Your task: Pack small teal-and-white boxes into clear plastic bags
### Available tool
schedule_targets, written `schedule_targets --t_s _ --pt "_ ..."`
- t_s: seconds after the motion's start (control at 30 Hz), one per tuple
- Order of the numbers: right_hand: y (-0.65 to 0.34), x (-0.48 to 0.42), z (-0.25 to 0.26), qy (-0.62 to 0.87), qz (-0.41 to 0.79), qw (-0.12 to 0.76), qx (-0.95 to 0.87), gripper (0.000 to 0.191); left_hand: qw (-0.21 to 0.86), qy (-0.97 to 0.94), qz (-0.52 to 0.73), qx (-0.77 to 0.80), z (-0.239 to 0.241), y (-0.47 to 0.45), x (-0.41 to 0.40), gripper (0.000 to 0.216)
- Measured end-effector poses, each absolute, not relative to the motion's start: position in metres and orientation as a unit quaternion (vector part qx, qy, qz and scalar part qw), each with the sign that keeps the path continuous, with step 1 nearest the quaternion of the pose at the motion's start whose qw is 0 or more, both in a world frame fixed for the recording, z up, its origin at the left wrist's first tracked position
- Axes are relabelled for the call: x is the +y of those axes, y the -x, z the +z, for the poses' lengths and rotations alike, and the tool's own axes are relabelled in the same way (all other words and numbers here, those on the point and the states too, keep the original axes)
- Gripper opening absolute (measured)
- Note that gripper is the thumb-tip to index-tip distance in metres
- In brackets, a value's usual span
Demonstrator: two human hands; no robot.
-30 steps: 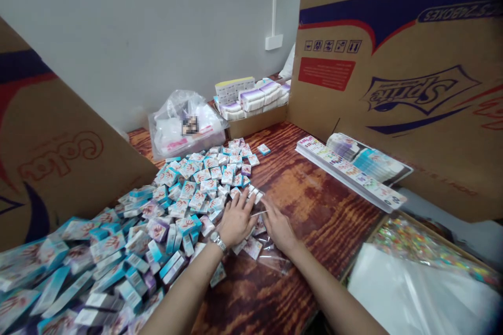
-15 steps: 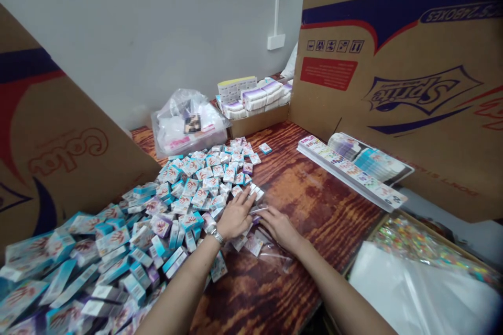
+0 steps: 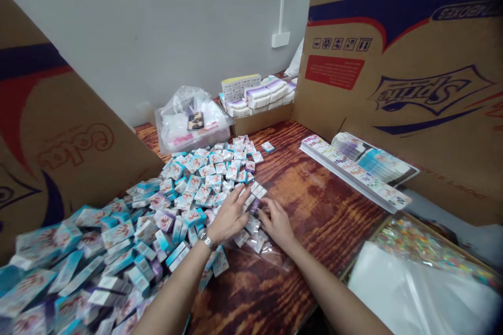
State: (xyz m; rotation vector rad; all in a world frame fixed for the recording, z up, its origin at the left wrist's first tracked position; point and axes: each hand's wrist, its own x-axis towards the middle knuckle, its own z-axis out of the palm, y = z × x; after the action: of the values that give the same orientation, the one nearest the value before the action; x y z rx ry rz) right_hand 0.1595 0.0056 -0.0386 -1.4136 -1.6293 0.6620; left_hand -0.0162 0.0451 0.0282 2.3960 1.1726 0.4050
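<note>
The left hand (image 3: 228, 218) has its grip spread beside a clear bag (image 3: 271, 254) of boxes (image 3: 257, 242); whether the curled right hand (image 3: 277, 226) grips it cannot be told.

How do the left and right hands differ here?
The left hand has a silver watch at its wrist; the right hand shows none. The left hand's fingers look straighter, the right's more bent. The left is nearer the box heap than the right. Both are by the clear bag.
</note>
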Motion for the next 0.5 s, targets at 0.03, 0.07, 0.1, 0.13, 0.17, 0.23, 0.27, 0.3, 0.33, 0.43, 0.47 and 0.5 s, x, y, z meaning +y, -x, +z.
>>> schedule_targets --t_s 0.03,0.07,0.1,0.13,0.17,0.23,0.27,0.3,0.33,0.43,0.47,0.5 --pt "-0.162 0.003 -0.036 0.564 0.265 0.422 -0.658 0.024 0.223 -0.860 0.163 0.430 0.031 0.021 0.039 0.061" --pt "-0.164 -0.001 -0.035 0.563 0.265 0.414 -0.664 0.024 0.225 -0.851 0.179 0.439 0.034 0.026 0.033 0.058" --pt "-0.166 -0.004 -0.034 0.563 0.266 0.406 -0.670 0.024 0.225 -0.842 0.192 0.451 0.035 0.032 0.027 0.054" --pt "-0.168 -0.008 -0.033 0.562 0.267 0.396 -0.675 0.024 0.223 -0.832 0.204 0.465 0.036 0.037 0.021 0.051" --pt "-0.169 -0.012 -0.034 0.562 0.271 0.386 -0.680 0.025 0.220 -0.824 0.213 0.478 0.036 0.041 0.015 0.048" --pt "-0.168 -0.017 -0.035 0.563 0.279 0.366 -0.687 0.029 0.212 -0.812 0.220 0.497 0.034 0.049 0.006 0.045" --pt "-0.167 -0.018 -0.036 0.563 0.281 0.359 -0.689 0.032 0.208 -0.810 0.220 0.503 0.032 0.051 0.003 0.044" --pt "-0.165 -0.019 -0.037 0.563 0.281 0.356 -0.690 0.033 0.204 -0.810 0.219 0.505 0.029 0.053 0.001 0.043" --pt "-0.163 -0.019 -0.037 0.564 0.279 0.356 -0.691 0.034 0.199 -0.811 0.217 0.506 0.027 0.054 0.000 0.043" --pt "-0.156 -0.014 -0.038 0.561 0.256 0.352 -0.704 0.038 0.184 -0.821 0.206 0.499 0.019 0.054 0.000 0.043" --pt "-0.154 -0.012 -0.038 0.561 0.244 0.347 -0.711 0.039 0.180 -0.826 0.202 0.495 0.017 0.054 0.000 0.043" --pt "-0.153 -0.010 -0.038 0.562 0.231 0.339 -0.718 0.041 0.176 -0.829 0.199 0.492 0.015 0.054 0.000 0.043"
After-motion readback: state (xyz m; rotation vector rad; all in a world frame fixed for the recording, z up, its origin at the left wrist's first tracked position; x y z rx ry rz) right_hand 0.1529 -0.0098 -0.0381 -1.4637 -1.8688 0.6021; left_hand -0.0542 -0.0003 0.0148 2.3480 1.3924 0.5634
